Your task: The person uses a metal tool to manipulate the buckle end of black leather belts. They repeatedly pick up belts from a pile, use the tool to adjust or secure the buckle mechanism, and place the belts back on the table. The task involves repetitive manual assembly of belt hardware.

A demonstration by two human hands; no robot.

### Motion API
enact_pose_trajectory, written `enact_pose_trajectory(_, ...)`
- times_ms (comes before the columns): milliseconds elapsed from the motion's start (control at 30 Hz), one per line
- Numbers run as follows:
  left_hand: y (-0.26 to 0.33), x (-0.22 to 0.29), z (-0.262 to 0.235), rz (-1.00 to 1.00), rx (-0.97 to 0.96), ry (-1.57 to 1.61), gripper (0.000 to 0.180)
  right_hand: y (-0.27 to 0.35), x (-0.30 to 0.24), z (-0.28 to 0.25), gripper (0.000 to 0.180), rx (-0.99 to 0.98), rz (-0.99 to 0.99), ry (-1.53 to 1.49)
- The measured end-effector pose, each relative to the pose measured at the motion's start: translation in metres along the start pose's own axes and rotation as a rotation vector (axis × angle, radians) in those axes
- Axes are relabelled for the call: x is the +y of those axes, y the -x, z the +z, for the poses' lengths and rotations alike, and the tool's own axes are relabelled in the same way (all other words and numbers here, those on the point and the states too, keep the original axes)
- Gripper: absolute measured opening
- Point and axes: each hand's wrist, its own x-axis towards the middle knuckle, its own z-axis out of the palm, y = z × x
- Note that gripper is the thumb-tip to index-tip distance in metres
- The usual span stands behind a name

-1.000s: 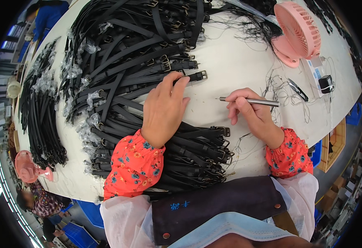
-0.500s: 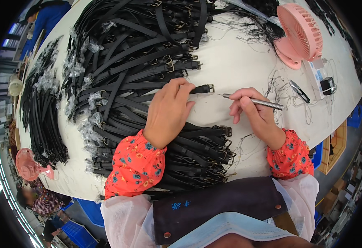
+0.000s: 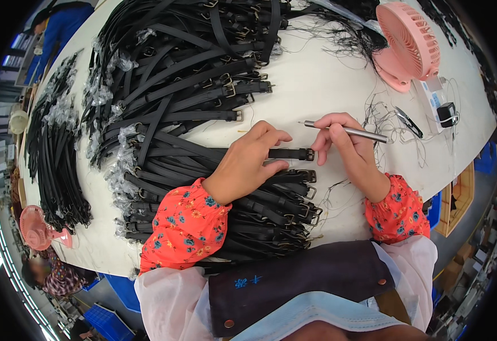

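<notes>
My left hand (image 3: 247,163) rests palm down over a black belt (image 3: 285,153), its thumb and index finger apart on either side of the strap. The belt's metal buckle (image 3: 310,154) points to the right, beside the fingertips of my right hand (image 3: 348,149). That hand is closed on a slim silver pen-shaped tool (image 3: 362,134), gripped between thumb and fingers. Its fine tip points left, above the buckle and apart from it. Many more black belts (image 3: 265,207) lie in a fanned heap under and around my left hand, their buckle ends mostly to the right.
A pink fan (image 3: 407,45) stands at the far right. Near it lie small black snips (image 3: 409,122), a black plug adapter (image 3: 446,113) and loose dark threads (image 3: 376,116). Another belt bundle (image 3: 58,170) and a second pink fan (image 3: 35,227) are at the left of the white table (image 3: 311,74).
My left hand has come nearer to me and slightly right. The buckle end beside it now sits lower and further right. My right hand has shifted slightly, still holding the tool.
</notes>
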Motion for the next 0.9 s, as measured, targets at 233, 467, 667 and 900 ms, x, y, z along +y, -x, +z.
enact_pose_trajectory(233, 0.001, -0.01, 0.015, 0.167, 0.097, -0.133, 0.03, -0.002, -0.002, -0.003, 0.037, 0.033, 0.037, -0.014)
enact_pose_trajectory(467, 0.002, -0.015, 0.019, 0.192, 0.177, -0.07, 0.019, -0.003, 0.003, -0.007, 0.04, -0.013, 0.035, 0.016)
enact_pose_trajectory(667, 0.001, -0.007, 0.013, 0.138, 0.164, -0.134, 0.004, -0.002, -0.006, -0.001, 0.04, -0.132, 0.169, 0.047)
enact_pose_trajectory(900, 0.0, -0.008, 0.01, 0.114, 0.132, -0.152, 0.005, -0.001, -0.001, 0.003, 0.034, -0.146, 0.176, 0.045)
